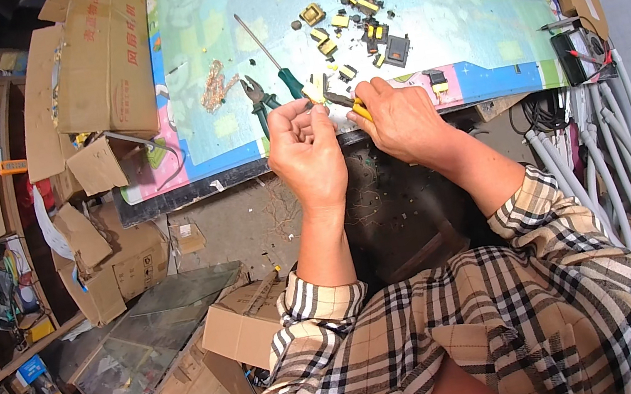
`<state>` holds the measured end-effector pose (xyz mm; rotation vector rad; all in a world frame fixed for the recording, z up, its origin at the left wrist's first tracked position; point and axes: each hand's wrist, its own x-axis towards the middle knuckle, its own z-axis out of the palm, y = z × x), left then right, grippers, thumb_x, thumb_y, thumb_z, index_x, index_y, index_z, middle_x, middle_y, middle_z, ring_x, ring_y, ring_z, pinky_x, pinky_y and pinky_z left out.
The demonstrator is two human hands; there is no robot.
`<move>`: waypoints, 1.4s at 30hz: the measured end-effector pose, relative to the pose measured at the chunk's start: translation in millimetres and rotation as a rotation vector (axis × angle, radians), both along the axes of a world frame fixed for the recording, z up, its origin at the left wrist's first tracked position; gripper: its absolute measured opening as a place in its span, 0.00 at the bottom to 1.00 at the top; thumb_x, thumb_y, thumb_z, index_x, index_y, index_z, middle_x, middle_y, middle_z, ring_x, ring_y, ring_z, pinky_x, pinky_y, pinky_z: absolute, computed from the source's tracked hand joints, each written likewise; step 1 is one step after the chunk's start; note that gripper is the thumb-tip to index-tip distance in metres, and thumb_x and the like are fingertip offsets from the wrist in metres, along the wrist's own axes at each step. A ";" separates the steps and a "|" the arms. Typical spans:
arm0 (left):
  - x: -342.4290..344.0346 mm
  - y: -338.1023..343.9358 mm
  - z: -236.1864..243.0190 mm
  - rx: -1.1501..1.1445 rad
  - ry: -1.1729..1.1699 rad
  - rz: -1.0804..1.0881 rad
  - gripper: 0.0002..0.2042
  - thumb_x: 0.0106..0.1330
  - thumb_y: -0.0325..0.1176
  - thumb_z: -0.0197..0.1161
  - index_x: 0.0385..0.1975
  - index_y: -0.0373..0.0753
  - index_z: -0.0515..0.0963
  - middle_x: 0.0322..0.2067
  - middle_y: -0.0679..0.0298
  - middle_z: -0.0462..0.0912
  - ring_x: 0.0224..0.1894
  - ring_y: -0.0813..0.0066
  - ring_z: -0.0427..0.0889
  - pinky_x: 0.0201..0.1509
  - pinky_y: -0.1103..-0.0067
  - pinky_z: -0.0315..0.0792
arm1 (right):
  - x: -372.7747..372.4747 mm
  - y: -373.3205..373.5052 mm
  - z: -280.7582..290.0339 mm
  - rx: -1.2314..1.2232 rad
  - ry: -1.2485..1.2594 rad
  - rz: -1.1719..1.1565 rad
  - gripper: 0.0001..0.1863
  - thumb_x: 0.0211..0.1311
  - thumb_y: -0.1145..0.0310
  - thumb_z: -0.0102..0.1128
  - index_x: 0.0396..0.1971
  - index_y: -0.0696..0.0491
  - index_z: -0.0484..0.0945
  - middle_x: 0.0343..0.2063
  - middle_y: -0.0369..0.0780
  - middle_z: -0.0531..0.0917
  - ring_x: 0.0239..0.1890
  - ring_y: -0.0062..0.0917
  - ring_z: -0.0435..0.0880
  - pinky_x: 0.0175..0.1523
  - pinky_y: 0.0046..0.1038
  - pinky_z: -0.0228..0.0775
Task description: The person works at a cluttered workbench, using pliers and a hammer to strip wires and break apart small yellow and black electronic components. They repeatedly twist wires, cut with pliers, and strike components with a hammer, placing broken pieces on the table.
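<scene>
Fingers of the left hand, at the centre of the frame, are pinched around a small yellow block-like component, partly hidden, over the near edge of a table with a glossy pale blue-green cover. Fingers of the right hand, just to the right, are curled around small pliers with yellow handles and a dark metal head. The head points left at the component; whether it bites is too small to tell. The pinch probably steadies the piece, and the wrapped grip likely gives leverage.

Left of the hands lie larger pliers with dark green handles and a long-shafted screwdriver with a green handle, seemingly kept within reach. At upper centre, loose yellow-and-black components are scattered; a tangle of copper-coloured wire sits apart at upper left, perhaps to keep it separate.
</scene>
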<state>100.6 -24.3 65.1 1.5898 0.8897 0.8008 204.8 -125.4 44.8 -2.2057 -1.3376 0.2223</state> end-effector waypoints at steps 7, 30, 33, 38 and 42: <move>1.4 -4.0 3.4 0.134 0.086 0.031 0.06 0.63 0.24 0.62 0.36 0.31 0.73 0.26 0.64 0.80 0.25 0.85 0.77 0.30 0.86 0.73 | 0.5 -0.6 -2.5 0.004 -0.050 -0.005 0.17 0.62 0.59 0.58 0.33 0.58 0.69 0.23 0.46 0.75 0.22 0.40 0.80 0.26 0.39 0.70; 2.2 -5.6 -0.5 0.439 0.411 -0.009 0.04 0.59 0.23 0.62 0.30 0.33 0.75 0.19 0.63 0.80 0.21 0.81 0.77 0.27 0.81 0.72 | -17.4 -7.8 2.5 0.078 -0.079 0.045 0.09 0.56 0.66 0.57 0.23 0.56 0.72 0.16 0.44 0.78 0.18 0.37 0.80 0.26 0.35 0.71; 0.1 0.1 -1.9 -0.092 0.062 -0.068 0.04 0.62 0.22 0.61 0.35 0.31 0.74 0.25 0.59 0.81 0.25 0.79 0.79 0.31 0.80 0.75 | 0.1 -6.4 -4.8 0.112 0.080 -0.096 0.12 0.61 0.62 0.56 0.26 0.56 0.74 0.17 0.46 0.79 0.20 0.42 0.80 0.27 0.39 0.71; -9.1 16.7 1.9 -0.675 -0.217 -0.194 0.08 0.63 0.22 0.58 0.41 0.31 0.73 0.32 0.50 0.81 0.29 0.73 0.82 0.38 0.73 0.81 | 23.4 -5.2 6.0 -0.116 0.287 -0.204 0.18 0.67 0.55 0.49 0.29 0.55 0.75 0.21 0.49 0.80 0.26 0.46 0.81 0.34 0.44 0.71; -10.8 18.4 -1.9 -0.818 -0.275 -0.261 0.10 0.63 0.21 0.58 0.43 0.32 0.72 0.34 0.49 0.81 0.30 0.72 0.82 0.41 0.72 0.82 | 25.9 -8.4 7.2 -0.035 0.450 -0.118 0.19 0.67 0.54 0.47 0.28 0.56 0.75 0.20 0.48 0.79 0.28 0.45 0.80 0.36 0.43 0.71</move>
